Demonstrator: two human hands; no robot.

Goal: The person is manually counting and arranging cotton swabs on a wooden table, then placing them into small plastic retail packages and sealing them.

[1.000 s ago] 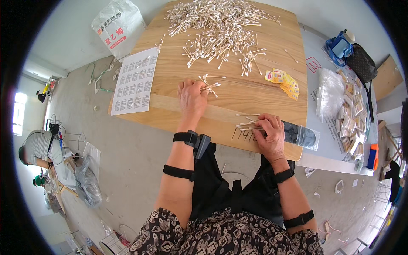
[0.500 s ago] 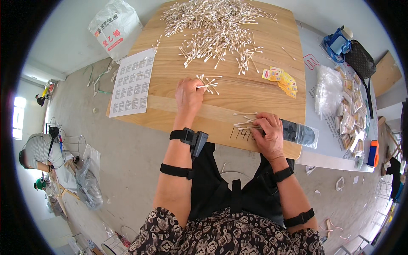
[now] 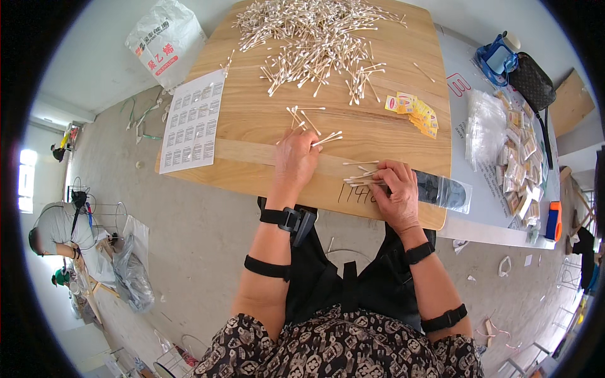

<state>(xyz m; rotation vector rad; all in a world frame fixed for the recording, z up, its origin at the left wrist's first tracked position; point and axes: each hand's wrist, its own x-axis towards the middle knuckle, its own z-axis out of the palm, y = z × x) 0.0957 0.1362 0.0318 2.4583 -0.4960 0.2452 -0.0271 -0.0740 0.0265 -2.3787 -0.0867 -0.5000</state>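
Note:
Between the fingertips of my left hand [image 3: 296,159] are a few cotton swabs [image 3: 329,137], their white tips pointing right. Several loose swabs [image 3: 302,118] lie on the wood just beyond those fingers. My right hand [image 3: 397,192], near the table's front edge, is closed on a small bunch of cotton swabs [image 3: 358,183] that stick out to the left. One swab lies slightly apart, above that bunch. A large heap of cotton swabs [image 3: 315,44] covers the far part of the wooden table [image 3: 252,126].
A printed label sheet [image 3: 192,123] lies at the table's left edge. Yellow small labels [image 3: 416,113] and a clear plastic strip [image 3: 450,194] are on the right. Beyond stand clear bags [image 3: 485,129], packed swab packets [image 3: 520,164] and a dark pouch [image 3: 532,82]. A person [image 3: 63,227] works far left.
My left hand has moved right and nearer, carrying a few swabs toward my right hand and leaving others on the table. My right hand has barely moved.

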